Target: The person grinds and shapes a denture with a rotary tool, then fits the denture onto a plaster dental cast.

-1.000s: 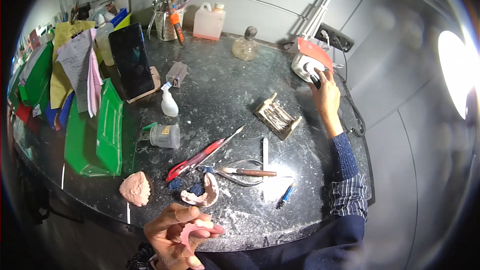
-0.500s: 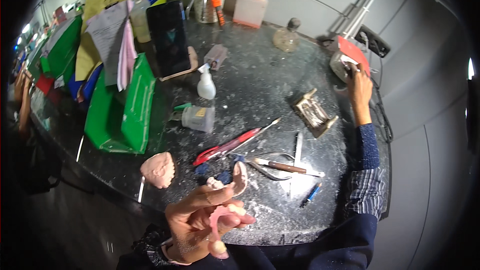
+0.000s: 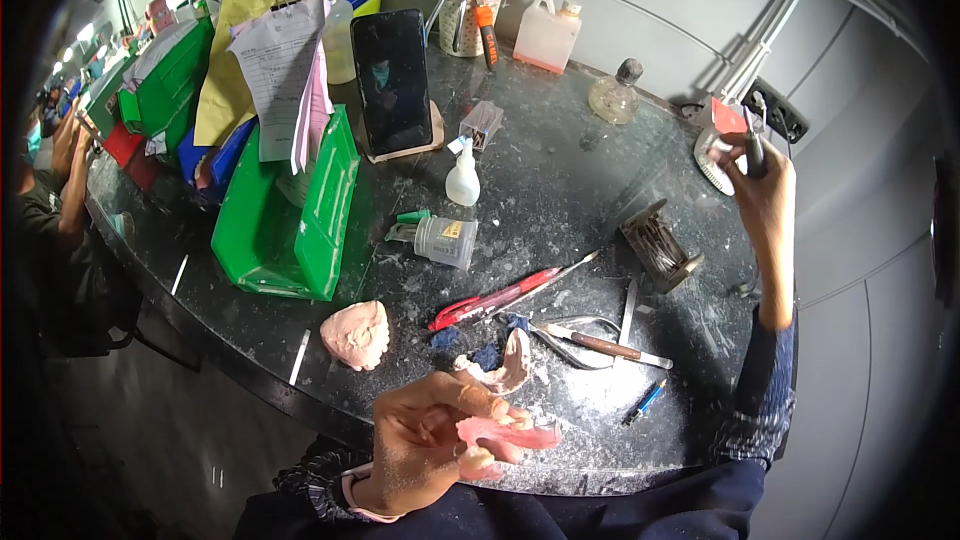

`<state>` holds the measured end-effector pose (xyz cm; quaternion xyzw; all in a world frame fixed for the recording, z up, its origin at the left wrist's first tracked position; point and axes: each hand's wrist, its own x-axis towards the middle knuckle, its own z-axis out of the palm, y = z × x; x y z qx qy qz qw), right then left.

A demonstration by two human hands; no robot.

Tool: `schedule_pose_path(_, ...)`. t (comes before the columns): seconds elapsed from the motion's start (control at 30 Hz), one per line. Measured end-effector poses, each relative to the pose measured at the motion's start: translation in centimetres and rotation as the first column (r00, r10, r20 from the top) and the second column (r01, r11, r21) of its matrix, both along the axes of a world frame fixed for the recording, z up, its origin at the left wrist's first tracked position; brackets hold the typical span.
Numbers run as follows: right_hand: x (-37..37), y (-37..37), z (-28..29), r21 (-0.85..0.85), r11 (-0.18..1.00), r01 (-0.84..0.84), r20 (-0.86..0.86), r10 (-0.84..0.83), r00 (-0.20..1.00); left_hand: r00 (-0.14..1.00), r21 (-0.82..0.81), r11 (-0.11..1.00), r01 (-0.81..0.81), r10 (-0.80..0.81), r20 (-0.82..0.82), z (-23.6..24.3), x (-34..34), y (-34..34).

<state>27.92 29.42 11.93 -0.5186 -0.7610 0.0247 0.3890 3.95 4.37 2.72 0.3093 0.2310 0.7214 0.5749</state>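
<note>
My left hand, low in the middle, grips a pink partial denture with tooth-coloured teeth between thumb and fingers. At the right, my right hand is closed around a dark grey handpiece, held up off the bench beside a white and red device. Just beyond the left hand lies a curved pale pink piece next to dark blue lumps. A pink dental cast rests further left. Pliers lie partly under a brown-handled knife.
White dust covers the dark bench. A red pen, plastic cup, white bottle and bur stand occupy its middle. A green bin and propped phone stand left. Another person's arm shows far left.
My right hand has come back from the device at the far right and now holds up the handpiece. My left hand has turned the denture. The whole view has shifted.
</note>
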Motion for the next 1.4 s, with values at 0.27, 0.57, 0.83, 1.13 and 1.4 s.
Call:
schedule_pose_path(0.27, -6.7, -14.0, 2.3, -0.462, 0.333, -0.822, -0.321, 0.801, 0.505, 0.991, 0.091, 0.991, 0.095, -0.103, 0.091, 0.7, -0.2, 0.1)
schedule_pose_path(0.57, -6.8, -14.3, 0.7, -0.408, 0.270, -0.872, -0.330, 0.847, 0.416, 0.998, 0.081, 0.995, 0.064, -0.064, -0.012, 1.0, -0.4, -0.4)
schedule_pose_path(0.83, -7.6, -15.9, 1.2, -0.271, 0.647, -0.713, -0.064, 0.727, 0.684, 0.537, 0.591, 0.739, -0.323, 0.657, -0.529, 2.0, -4.8, 0.0)
schedule_pose_path(1.13, -8.3, -16.7, 1.5, -0.235, 0.706, -0.668, 0.021, 0.691, 0.723, 0.518, 0.060, 0.988, -0.141, 0.126, -0.846, 4.6, -5.9, 0.2)
schedule_pose_path(1.4, -7.9, -17.3, 1.9, -0.223, 0.709, -0.669, 0.026, 0.690, 0.723, 0.827, -0.409, 0.855, 0.320, -0.463, -0.319, 5.2, -5.1, 1.2)
